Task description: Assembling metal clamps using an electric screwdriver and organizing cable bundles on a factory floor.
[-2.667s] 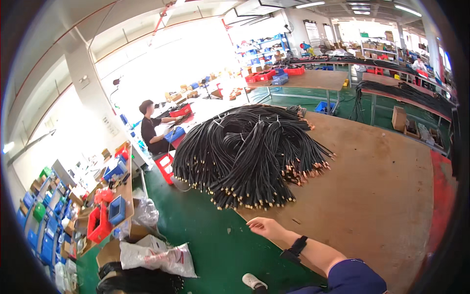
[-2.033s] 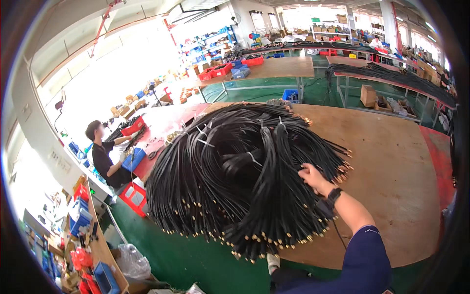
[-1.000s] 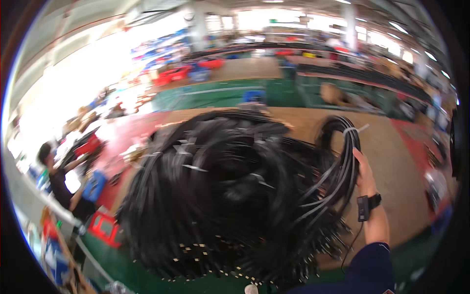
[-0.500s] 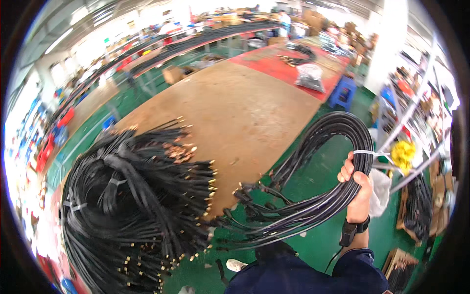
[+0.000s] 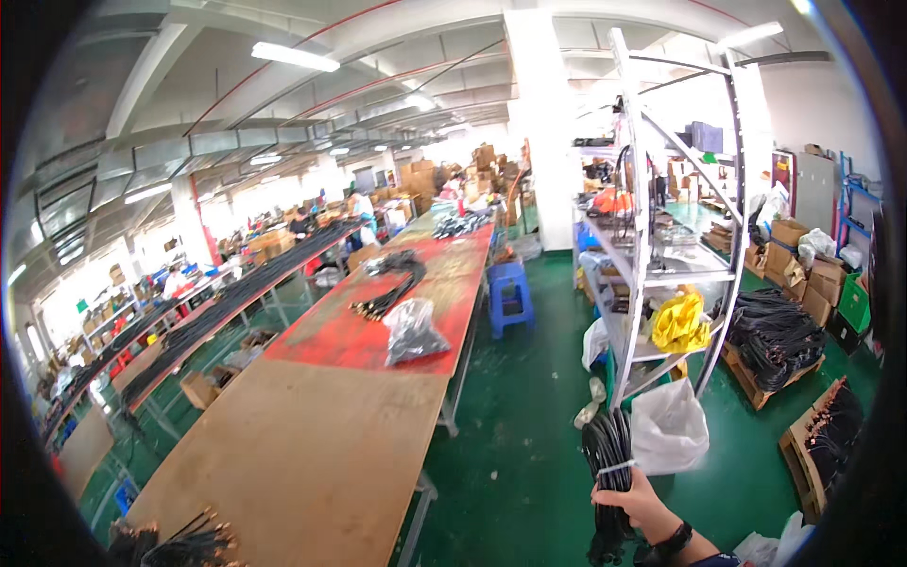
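Across the green workshop floor [image 5: 515,472], a long tabletop [image 5: 312,454] runs away from us, plain brown nearby and red farther off. To its right, we have a black cable bundle [image 5: 605,439] in our right hand [image 5: 646,503], with our fingers [image 5: 609,496] clamped around it just below a white tie [image 5: 616,466]. The bundle's long axis stands nearly upright, its rounded end up and the rest hanging down. Just right of its top we see a white sack [image 5: 671,427]. More cables [image 5: 194,543] lie at the tabletop's near left, copper ends pointing rightward.
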`<state>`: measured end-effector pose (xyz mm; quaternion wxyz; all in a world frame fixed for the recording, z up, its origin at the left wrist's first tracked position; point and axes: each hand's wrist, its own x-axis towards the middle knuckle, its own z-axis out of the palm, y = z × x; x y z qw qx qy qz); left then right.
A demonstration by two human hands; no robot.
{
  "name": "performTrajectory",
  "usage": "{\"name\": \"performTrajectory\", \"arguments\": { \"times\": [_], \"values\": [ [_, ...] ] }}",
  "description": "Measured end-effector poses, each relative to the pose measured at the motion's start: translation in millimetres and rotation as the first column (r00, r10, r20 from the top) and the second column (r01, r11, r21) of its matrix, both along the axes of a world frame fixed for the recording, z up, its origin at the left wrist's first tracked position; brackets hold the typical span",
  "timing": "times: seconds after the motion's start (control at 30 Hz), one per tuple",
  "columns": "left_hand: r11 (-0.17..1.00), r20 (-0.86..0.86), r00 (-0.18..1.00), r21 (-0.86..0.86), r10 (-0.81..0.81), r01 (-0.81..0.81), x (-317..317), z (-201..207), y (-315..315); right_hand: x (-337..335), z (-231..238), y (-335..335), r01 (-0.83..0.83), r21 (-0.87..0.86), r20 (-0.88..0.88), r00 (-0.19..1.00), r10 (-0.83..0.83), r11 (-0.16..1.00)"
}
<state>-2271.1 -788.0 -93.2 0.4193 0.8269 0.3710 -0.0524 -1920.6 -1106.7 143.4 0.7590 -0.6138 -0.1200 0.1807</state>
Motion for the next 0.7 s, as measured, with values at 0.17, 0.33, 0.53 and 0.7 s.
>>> {"name": "performTrajectory", "arguments": {
  "times": [0.17,0.33,0.53,0.7],
  "values": [
    [0.974,0.146,0.968,-0.066,-0.204,0.215,159,18,11,98,6,4,0.081,-0.060,0.064,0.995,-0.077,0.995],
    [0.755,0.429,0.803,-0.331,-0.414,0.566,410,133,-21,188,37,52,0.285,-0.111,0.114,0.955,-0.273,0.952],
    [0.535,0.922,0.239,-0.042,-0.305,0.844,629,132,-48,335,37,105,0.154,0.096,0.143,0.976,-0.167,0.983],
    [0.604,0.835,0.421,-0.139,-0.355,0.785,703,139,15,420,84,165,-0.024,0.189,0.043,0.999,0.016,0.982]
  ]
}}
